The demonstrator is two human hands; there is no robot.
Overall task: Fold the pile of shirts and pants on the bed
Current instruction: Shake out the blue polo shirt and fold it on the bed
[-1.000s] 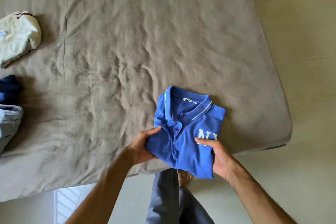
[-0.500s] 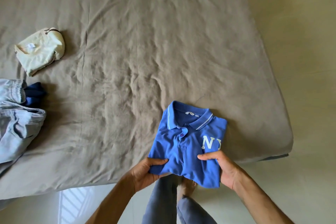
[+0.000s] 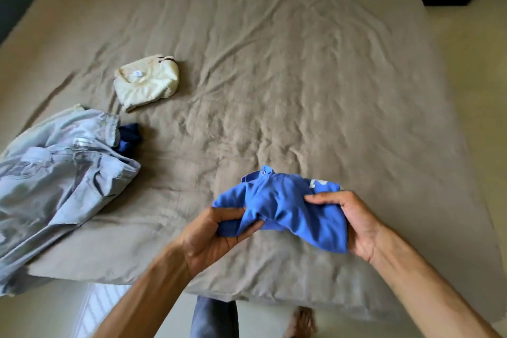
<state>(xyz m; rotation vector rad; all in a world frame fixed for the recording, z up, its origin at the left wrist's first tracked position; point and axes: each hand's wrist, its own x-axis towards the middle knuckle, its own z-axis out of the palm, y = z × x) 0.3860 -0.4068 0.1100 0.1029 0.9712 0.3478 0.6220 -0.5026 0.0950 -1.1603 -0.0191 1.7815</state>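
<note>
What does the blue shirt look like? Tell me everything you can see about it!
The blue shirt is a bright blue polo of soft knit-looking cloth, folded into a small bundle. Its collar and a button show at the far edge, and part of a white print shows near its right side. It sags in the middle, lifted above the bed near the front edge. The left hand pinches its left end and the right hand grips its right end.

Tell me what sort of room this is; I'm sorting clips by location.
Most likely a bedroom at home: a wide bed under a wrinkled taupe sheet, loose clothes like pale jeans, and bare floor beside it.
</note>
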